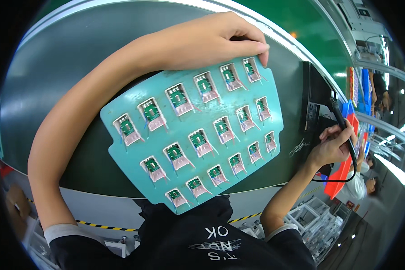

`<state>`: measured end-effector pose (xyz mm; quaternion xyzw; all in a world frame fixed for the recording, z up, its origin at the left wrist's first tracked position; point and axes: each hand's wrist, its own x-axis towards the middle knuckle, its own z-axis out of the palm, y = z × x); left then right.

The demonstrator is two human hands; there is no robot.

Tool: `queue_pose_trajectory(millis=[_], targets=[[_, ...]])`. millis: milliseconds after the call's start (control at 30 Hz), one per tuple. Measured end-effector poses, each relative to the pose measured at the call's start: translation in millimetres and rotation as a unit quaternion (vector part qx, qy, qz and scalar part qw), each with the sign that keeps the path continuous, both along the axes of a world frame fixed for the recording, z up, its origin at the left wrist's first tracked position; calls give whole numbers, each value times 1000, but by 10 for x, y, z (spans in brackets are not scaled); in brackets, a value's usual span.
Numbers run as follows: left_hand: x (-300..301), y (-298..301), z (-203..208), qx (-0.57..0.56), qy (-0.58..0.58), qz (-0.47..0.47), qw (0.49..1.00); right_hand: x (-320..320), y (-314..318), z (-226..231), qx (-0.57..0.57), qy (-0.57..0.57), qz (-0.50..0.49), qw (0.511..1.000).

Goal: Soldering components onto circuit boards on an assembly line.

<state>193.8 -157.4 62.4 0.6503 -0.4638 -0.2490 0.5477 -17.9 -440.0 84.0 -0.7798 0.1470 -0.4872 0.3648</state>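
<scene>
A teal tray point(229, 108) lies tilted across the bench, with rows of white housings point(177, 100) set in its slots. Each housing holds a small green circuit board with thin wires sticking out. My left arm reaches around the tray's far side, and my left hand point(238, 38) is closed over its far right corner, thumb and fingers at the edge. Off to the right, my right hand point(335, 146) grips the black handle of a soldering iron point(340, 118), whose cable loops below the hand. The iron's front end points away from me, beside a dark box.
The black box point(311, 114) stands at the bench's right side. Loose thin wires point(299, 146) lie near my right wrist. Red bins point(342, 173) and blue bins point(348, 108) line the right edge. Beyond a pale rail runs a green surface point(315, 27). Other people work farther right.
</scene>
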Motion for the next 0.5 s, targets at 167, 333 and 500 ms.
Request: queue_pose_trajectory(millis=[167,333,500], targets=[[20,4,-23,17,11,-2,1000,10,-1,-37,20,-3,5,1000],[32,0,-1,17,0,-12,1000,6,13,-31,13,-5,6,1000],[34,15,63,48,29,-15,998,11,35,-30,22,-7,10,1000]])
